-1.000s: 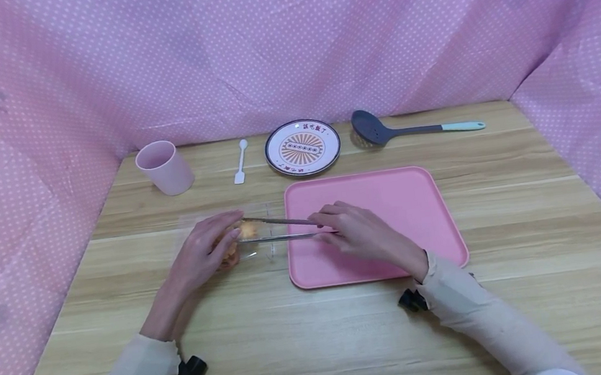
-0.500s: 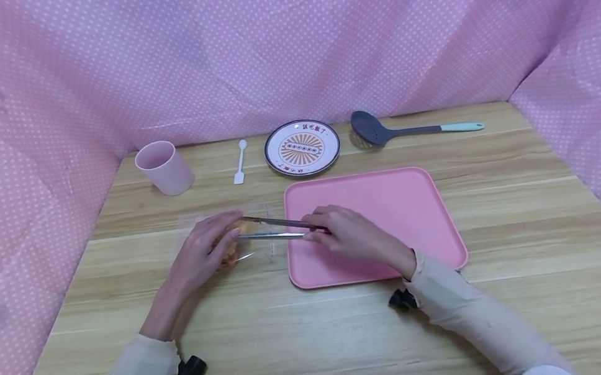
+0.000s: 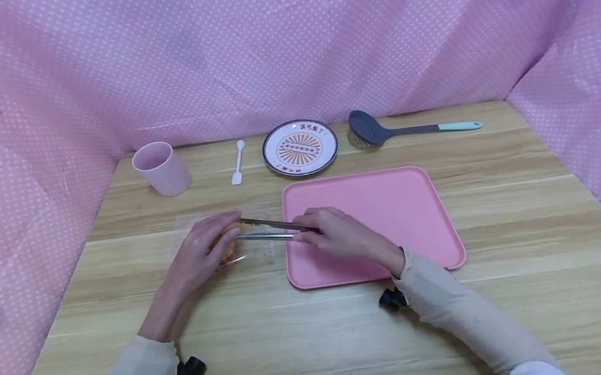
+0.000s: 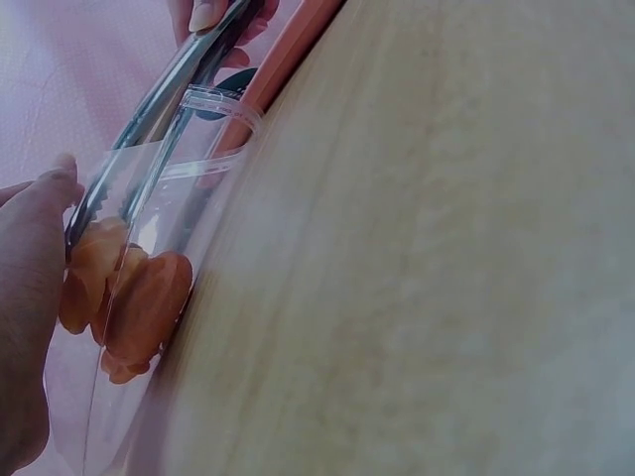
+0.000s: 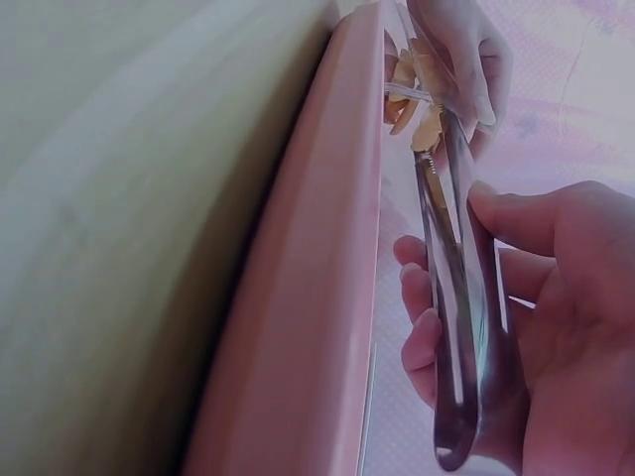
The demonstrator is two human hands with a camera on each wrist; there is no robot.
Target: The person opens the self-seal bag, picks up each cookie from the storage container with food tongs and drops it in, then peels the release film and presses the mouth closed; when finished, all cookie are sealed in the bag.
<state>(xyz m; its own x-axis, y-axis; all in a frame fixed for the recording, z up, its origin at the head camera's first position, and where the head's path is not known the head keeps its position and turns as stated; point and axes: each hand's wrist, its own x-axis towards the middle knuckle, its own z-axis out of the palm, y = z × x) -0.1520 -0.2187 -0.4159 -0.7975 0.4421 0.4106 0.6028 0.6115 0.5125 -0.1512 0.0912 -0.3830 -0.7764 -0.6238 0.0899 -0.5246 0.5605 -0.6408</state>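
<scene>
Steel tongs (image 3: 269, 230) lie across the middle of the head view, gripped by the right hand (image 3: 335, 237) whose fingers curl round their arms over the left edge of the pink tray (image 3: 392, 201). Their tips reach into a clear plastic bag (image 3: 228, 240) left of centre, where the left hand (image 3: 202, 256) rests on top with its fingers curved over the bag and the orange food pieces (image 3: 227, 251) inside. Along the upper part of the wooden table (image 3: 320, 347) stand a pink cup (image 3: 160, 168), a small white spoon (image 3: 238, 162), a patterned plate (image 3: 300, 147) and a dark slotted ladle (image 3: 408, 127).

From the left wrist view, the tongs (image 4: 159, 109) enter the bag's open mouth (image 4: 213, 109) from the upper left, tips meeting the orange pieces (image 4: 129, 297) beside the left hand (image 4: 25, 297) at the left edge.

From the right wrist view, the right hand (image 5: 536, 327) fills the lower right, thumb and curled fingers pinching the tongs (image 5: 456, 297), which run up toward pale food pieces (image 5: 417, 89) at the top, along the tray's rim (image 5: 317, 278).
</scene>
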